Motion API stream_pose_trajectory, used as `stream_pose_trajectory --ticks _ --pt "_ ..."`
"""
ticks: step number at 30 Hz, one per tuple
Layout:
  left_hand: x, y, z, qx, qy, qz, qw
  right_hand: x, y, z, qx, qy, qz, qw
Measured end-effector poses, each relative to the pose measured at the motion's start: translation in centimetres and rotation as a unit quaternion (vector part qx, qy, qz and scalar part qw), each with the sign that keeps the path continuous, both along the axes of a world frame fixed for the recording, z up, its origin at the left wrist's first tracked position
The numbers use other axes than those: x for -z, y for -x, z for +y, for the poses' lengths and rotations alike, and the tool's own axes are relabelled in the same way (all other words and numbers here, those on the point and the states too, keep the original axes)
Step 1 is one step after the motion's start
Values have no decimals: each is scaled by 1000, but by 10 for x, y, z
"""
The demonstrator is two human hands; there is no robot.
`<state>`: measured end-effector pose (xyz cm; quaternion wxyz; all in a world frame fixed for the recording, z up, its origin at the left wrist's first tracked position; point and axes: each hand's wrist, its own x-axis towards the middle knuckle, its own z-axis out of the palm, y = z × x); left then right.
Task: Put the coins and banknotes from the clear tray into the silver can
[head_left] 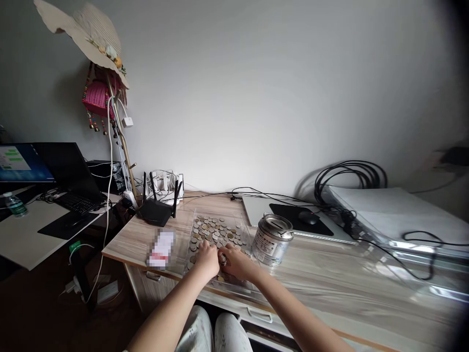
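Observation:
A clear plastic tray (240,226) lies on the wooden desk and holds several loose coins (216,230). My left hand (207,259) rests over the near part of the tray, fingers curled down onto the coins. My right hand (236,261) is close beside it, pinching what looks like a small stack of coins (222,258) between the two hands. A metal tin with a slotted lid (272,239) stands just right of the tray, a short way from my right hand.
A black router (157,208) sits left of the tray, with a small blurred card (160,249) near the desk's front edge. A mouse (308,217) on a black pad, a laptop (256,208), coiled cables (348,178) and white boards (395,212) lie to the right. A second desk with screens stands at left.

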<state>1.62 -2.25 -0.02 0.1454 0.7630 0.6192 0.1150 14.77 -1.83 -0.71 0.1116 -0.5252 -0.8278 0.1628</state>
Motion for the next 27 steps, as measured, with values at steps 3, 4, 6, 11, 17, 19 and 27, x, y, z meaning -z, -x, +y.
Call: stream_pose_trajectory --ticks 3,4,6,11,17,19,27 --pt "-8 7 4 43 53 -38 997 -1 6 2 17 46 -2 999" --pt "-11 8 5 51 69 -43 995 -1 7 3 18 57 -6 998" --pt "-16 10 7 63 89 -41 993 0 10 4 16 77 -16 997" --pt "-25 10 12 92 109 4 990 -2 12 1 28 108 -24 993" --pt "-18 6 15 79 236 48 967 -6 13 -4 45 151 -4 987" --pt "-16 7 14 81 245 31 966 -4 11 -3 51 173 14 983" --pt "12 15 13 136 243 -159 947 7 -18 11 100 226 157 956"
